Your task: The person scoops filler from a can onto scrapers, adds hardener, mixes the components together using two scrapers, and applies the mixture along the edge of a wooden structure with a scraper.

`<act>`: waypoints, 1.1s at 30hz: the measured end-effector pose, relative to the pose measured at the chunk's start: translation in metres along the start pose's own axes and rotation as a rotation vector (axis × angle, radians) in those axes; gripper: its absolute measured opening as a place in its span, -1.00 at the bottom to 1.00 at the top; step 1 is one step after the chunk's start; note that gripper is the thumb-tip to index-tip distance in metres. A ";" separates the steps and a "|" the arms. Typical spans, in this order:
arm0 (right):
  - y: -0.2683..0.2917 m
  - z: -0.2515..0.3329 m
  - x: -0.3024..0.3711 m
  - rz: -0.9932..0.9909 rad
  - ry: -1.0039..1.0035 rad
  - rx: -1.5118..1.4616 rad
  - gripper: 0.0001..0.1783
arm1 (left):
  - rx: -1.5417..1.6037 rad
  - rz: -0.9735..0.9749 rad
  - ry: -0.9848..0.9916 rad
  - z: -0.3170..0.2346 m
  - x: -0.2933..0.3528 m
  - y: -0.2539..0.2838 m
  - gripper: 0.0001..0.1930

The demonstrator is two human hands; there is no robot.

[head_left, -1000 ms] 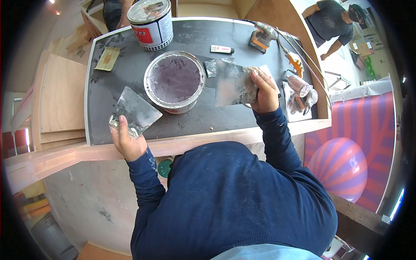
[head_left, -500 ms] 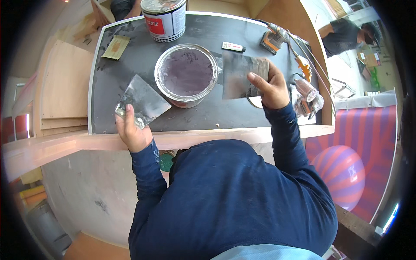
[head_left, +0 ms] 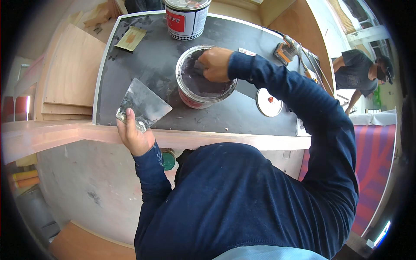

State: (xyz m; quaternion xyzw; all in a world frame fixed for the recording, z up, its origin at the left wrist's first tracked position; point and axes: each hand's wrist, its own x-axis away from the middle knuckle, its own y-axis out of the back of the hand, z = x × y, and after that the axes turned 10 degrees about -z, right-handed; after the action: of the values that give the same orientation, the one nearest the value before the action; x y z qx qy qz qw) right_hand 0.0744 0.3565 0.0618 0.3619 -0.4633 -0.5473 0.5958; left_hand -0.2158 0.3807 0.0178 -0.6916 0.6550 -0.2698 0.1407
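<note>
Right hand [head_left: 216, 65] at the open can's [head_left: 190, 100] mouth
Left hand [head_left: 136, 138] grips a smeared plate [head_left: 147, 103], thumb on top; the right's grip is hidden. Paste [head_left: 197, 84] remains in the can on the surface [head_left: 238, 119].

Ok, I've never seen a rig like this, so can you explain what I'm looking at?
Sure. There is no robot here: these are a person's own bare hands. The view comes from the left one of two wide fisheye cameras worn on the head, looking down, so straight edges bend and picture left is the person's left.

The left hand holds a flat, smeared grey plate. The right hand reaches into the open can of purplish-grey paste; what it grips is hard to make out.

On the dark tabletop there are also another can, a yellowish sheet, a round white disc and an orange-and-black tool.
</note>
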 end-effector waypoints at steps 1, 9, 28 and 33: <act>-0.006 0.003 -0.006 0.112 -0.002 0.060 -0.71 | 0.001 -0.020 0.005 -0.001 0.001 0.005 -0.72; -0.078 0.009 -0.046 0.312 0.135 0.301 -0.72 | 0.003 -0.151 -0.036 0.016 0.001 0.045 -0.72; 0.045 0.018 0.054 -0.050 0.034 -0.189 -0.70 | 0.225 -0.086 0.152 0.003 -0.014 0.025 -0.71; 0.030 0.022 0.098 -0.431 0.039 -0.364 -0.72 | 0.053 -0.091 0.171 0.003 -0.004 -0.012 -0.71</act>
State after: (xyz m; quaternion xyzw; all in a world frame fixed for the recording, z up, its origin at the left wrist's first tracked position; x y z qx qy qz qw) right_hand 0.0605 0.2653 0.1124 0.3498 -0.2580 -0.7283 0.5297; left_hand -0.2043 0.3856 0.0216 -0.6911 0.6251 -0.3514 0.0901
